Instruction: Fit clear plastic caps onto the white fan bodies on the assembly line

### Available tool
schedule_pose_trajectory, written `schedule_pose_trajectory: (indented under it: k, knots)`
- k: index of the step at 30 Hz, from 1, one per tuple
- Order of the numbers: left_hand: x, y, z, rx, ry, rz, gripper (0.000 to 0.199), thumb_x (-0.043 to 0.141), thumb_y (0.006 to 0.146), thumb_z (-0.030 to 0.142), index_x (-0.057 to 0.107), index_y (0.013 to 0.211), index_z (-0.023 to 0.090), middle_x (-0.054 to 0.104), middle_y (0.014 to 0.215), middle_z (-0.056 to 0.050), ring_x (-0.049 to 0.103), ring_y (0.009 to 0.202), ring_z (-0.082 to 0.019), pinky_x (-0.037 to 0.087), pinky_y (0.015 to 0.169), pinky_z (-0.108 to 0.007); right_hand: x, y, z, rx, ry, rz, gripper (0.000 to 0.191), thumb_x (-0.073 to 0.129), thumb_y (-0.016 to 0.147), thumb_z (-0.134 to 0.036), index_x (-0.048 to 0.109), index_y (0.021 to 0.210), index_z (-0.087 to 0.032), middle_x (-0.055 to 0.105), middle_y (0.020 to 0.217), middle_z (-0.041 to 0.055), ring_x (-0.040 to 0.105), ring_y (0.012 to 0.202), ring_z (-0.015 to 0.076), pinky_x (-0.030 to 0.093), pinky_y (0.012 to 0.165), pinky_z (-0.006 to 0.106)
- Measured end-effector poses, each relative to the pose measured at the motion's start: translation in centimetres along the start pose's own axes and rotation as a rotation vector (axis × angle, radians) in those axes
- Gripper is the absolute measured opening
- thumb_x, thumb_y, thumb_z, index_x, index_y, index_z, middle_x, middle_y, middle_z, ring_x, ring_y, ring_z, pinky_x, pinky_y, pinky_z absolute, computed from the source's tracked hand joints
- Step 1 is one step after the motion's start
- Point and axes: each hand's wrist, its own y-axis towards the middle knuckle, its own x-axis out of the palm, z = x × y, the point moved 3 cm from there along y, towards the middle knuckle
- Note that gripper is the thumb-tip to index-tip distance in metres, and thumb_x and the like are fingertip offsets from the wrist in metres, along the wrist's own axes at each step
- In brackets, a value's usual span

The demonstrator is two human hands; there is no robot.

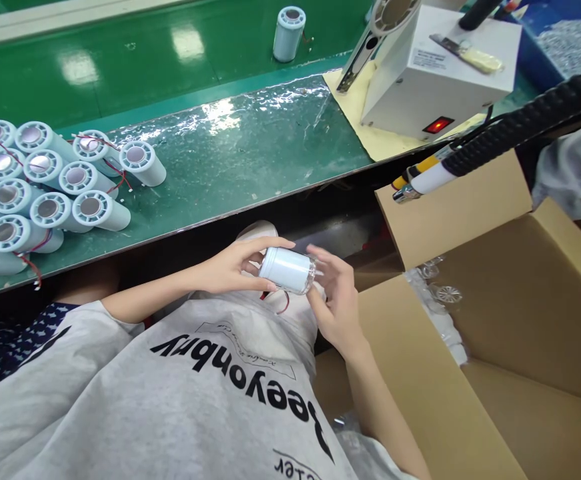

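A light blue cylinder (286,268) lies sideways between my hands above my lap, with a clear plastic piece around its right end. My left hand (237,267) grips its left end, thumb below and fingers above. At the right end, the fingers of my right hand (334,293) close around the clear piece, slightly blurred. A thin red wire (284,304) hangs below the cylinder. Similar blue cylinders (143,163) with red wires stand grouped on the green bench (220,160) at the left.
A white box-shaped device (440,73) with a lit red switch sits on the bench. One more cylinder (289,35) stands farther back. An open cardboard box (520,320) with clear plastic parts is at my right, below a black hose (530,113). A blue bin (533,50) holds small pieces.
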Motion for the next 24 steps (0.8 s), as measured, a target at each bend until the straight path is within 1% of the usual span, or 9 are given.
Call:
schedule_pose_trajectory:
  k: [2,4,6,9,11,14,19,22,24]
  knots:
    - [0.0,0.0,-0.1,-0.042,-0.049,-0.014,0.067,0.082,0.083,0.039,0.059,0.144,0.024,0.063,0.136,-0.013,0.071,0.102,-0.022,0.062,0.079,-0.032,-0.2,-0.1,-0.6,-0.286,-0.138,-0.042,0.031,0.064,0.097,-0.025,0.057,0.127,-0.031,0.055,0.155,0.0109,0.062,0.136,0.0293,0.057,0.108,0.054]
    - [0.0,0.0,-0.1,-0.056,-0.069,-0.043,0.070,0.082,0.084,0.041,0.057,0.148,0.025,0.064,0.136,-0.013,0.072,0.098,-0.021,0.061,0.075,-0.031,-0.2,-0.2,-0.8,-0.402,-0.164,-0.125,0.034,0.065,0.098,-0.019,0.061,0.128,-0.034,0.059,0.153,0.0069,0.059,0.140,0.0288,0.053,0.113,0.055]
    - [-0.1,0.0,0.0,-0.029,-0.035,-0.079,0.073,0.084,0.083,0.041,0.056,0.150,0.028,0.064,0.142,-0.013,0.072,0.108,-0.025,0.062,0.084,-0.034,-0.3,-0.1,-0.5,-0.323,-0.070,-0.167,0.038,0.073,0.097,-0.029,0.062,0.133,-0.036,0.064,0.147,0.0068,0.062,0.136,0.0297,0.056,0.111,0.053]
    - [-0.2,0.0,0.2,0.035,0.031,-0.143,0.074,0.085,0.083,0.036,0.056,0.151,0.032,0.056,0.155,-0.011,0.058,0.139,-0.031,0.055,0.109,-0.042,-0.2,-0.1,0.2,-0.039,0.200,-0.206,0.053,0.078,0.092,-0.052,0.063,0.139,-0.036,0.068,0.141,0.0073,0.067,0.128,0.0301,0.061,0.103,0.047]
    - [-0.2,-0.1,0.1,0.033,0.001,-0.178,0.071,0.082,0.086,0.034,0.054,0.152,0.033,0.052,0.160,-0.010,0.051,0.147,-0.032,0.051,0.115,-0.043,-0.1,-0.3,0.4,0.089,0.327,-0.215,0.053,0.078,0.090,-0.057,0.066,0.137,-0.036,0.073,0.132,0.0055,0.071,0.120,0.0277,0.063,0.099,0.043]
    - [0.0,-0.2,-0.4,-0.033,-0.117,-0.188,0.072,0.080,0.089,0.032,0.051,0.155,0.034,0.052,0.161,-0.010,0.059,0.140,-0.030,0.053,0.112,-0.042,-0.3,-0.6,0.6,0.160,0.347,-0.206,0.052,0.085,0.084,-0.055,0.073,0.130,-0.034,0.076,0.124,0.0053,0.074,0.112,0.0278,0.065,0.093,0.041]
    - [0.1,-0.2,-1.4,-0.124,-0.186,-0.205,0.080,0.079,0.088,0.031,0.044,0.160,0.033,0.058,0.154,-0.011,0.069,0.120,-0.024,0.057,0.099,-0.036,-0.4,-0.9,1.2,0.189,0.268,-0.193,0.048,0.090,0.080,-0.049,0.078,0.124,-0.036,0.075,0.130,0.0038,0.072,0.118,0.0312,0.065,0.094,0.043]
    - [0.8,-0.1,-2.1,-0.191,-0.162,-0.222,0.085,0.075,0.089,0.032,0.035,0.164,0.029,0.069,0.137,-0.010,0.071,0.106,-0.020,0.057,0.093,-0.033,0.8,-1.2,1.5,0.240,0.258,-0.193,0.056,0.086,0.081,-0.058,0.076,0.130,-0.032,0.076,0.128,0.0058,0.075,0.108,0.0295,0.065,0.092,0.042]
    - [1.2,0.0,-2.1,-0.282,-0.150,-0.185,0.079,0.070,0.091,0.038,0.038,0.162,0.026,0.070,0.131,-0.010,0.070,0.100,-0.019,0.057,0.087,-0.032,1.4,-1.3,1.4,0.244,0.298,-0.214,0.065,0.080,0.082,-0.068,0.073,0.134,-0.029,0.076,0.127,0.0078,0.076,0.101,0.0277,0.065,0.089,0.040]
